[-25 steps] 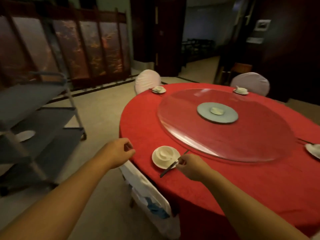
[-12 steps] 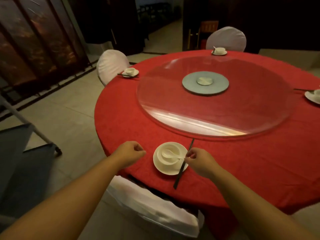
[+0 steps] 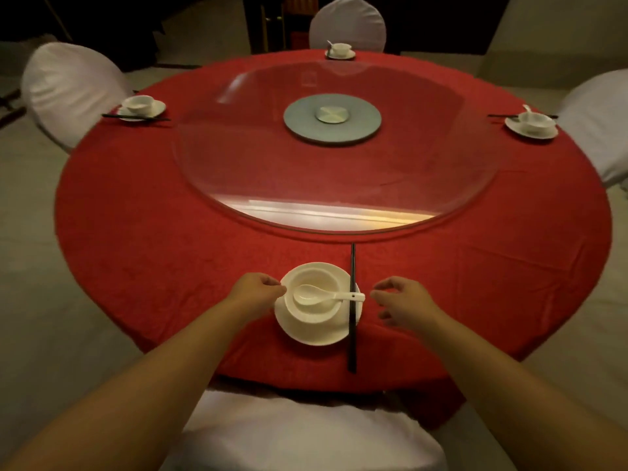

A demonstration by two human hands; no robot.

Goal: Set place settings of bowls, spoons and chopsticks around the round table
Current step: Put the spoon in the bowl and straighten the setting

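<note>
Near-edge place setting, a hand on either side of it

At the table's (image 3: 153, 212) near edge, the left hand (image 3: 256, 292), fingers curled, touches the plate (image 3: 306, 331) rim; whether it pinches, I cannot tell. The bowl (image 3: 314, 277) holds the spoon (image 3: 323, 296); chopsticks (image 3: 352, 307) lie across the plate's right rim. The right hand (image 3: 404, 302) hovers, fingers loosely spread, holding nothing. The china looks smooth, brittle and light: lift by the plate rim.
</note>
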